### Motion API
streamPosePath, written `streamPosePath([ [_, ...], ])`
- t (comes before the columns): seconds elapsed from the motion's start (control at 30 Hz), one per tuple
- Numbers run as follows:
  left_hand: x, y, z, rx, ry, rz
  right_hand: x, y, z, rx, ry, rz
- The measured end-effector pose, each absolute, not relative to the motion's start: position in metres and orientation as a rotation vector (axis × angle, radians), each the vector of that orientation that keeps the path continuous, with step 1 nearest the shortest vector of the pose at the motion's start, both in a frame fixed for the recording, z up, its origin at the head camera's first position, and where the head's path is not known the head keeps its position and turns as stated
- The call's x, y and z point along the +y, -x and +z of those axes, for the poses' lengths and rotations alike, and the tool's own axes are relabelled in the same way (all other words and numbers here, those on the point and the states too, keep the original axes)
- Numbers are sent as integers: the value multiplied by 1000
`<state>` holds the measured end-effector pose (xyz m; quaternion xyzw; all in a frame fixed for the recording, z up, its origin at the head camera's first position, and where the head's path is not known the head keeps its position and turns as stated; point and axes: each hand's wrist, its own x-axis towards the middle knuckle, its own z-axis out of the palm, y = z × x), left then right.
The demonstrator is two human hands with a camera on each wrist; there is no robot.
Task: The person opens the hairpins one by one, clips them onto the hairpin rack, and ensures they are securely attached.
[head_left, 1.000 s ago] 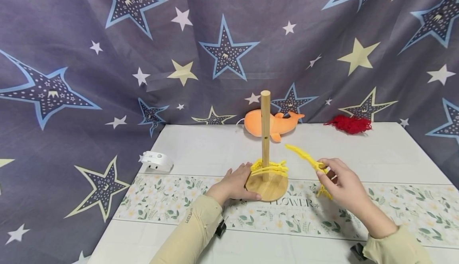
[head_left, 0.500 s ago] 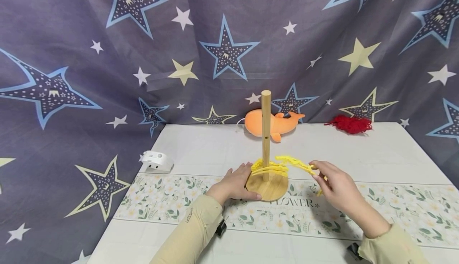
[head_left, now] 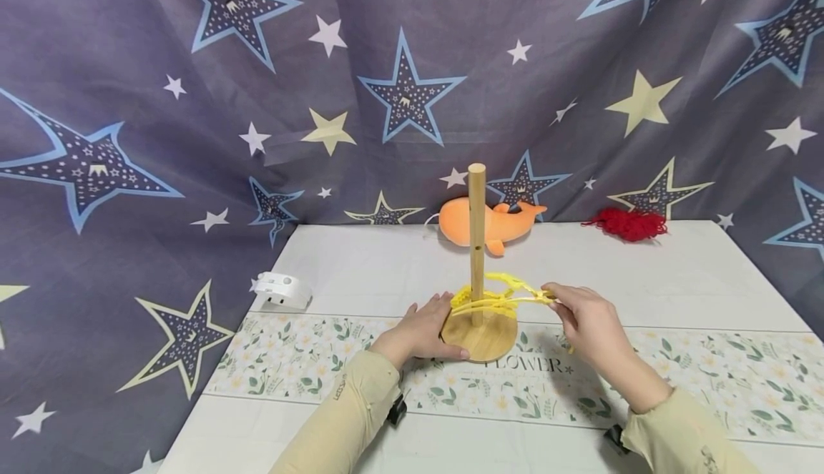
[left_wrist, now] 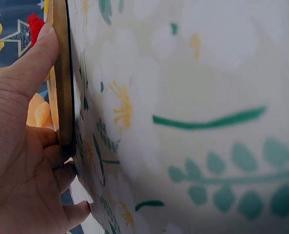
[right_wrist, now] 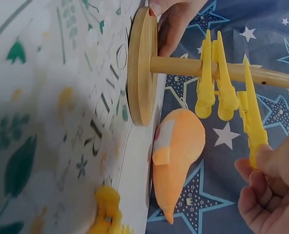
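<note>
A wooden stand, a round base with an upright post, is gripped at its left edge by my left hand. In the left wrist view the thumb lies along the base's rim. Two yellow hair clips sit across the post low down, side by side. My right hand pinches another yellow hair clip by its end, right of the post. Its two long arms are spread, and the tips overlap the post in the right wrist view, farther up than the other clips.
Another yellow clip lies on the table beneath my right hand. Behind the stand is an orange plush whale. Red yarn lies at the back right, and a white device at the left edge. A star-patterned curtain hangs behind.
My right hand has moved left with the hair clip, bringing its tips to the post. The clip's arms have spread apart. My left hand has stayed on the base.
</note>
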<state>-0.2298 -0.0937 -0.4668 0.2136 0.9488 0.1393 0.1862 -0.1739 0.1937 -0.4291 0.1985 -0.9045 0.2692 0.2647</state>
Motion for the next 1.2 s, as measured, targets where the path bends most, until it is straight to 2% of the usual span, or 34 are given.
streamPosePath([
  [1.2, -94, 230, -468, 2679, -630, 411, 147, 195, -426, -2528, -517, 722],
])
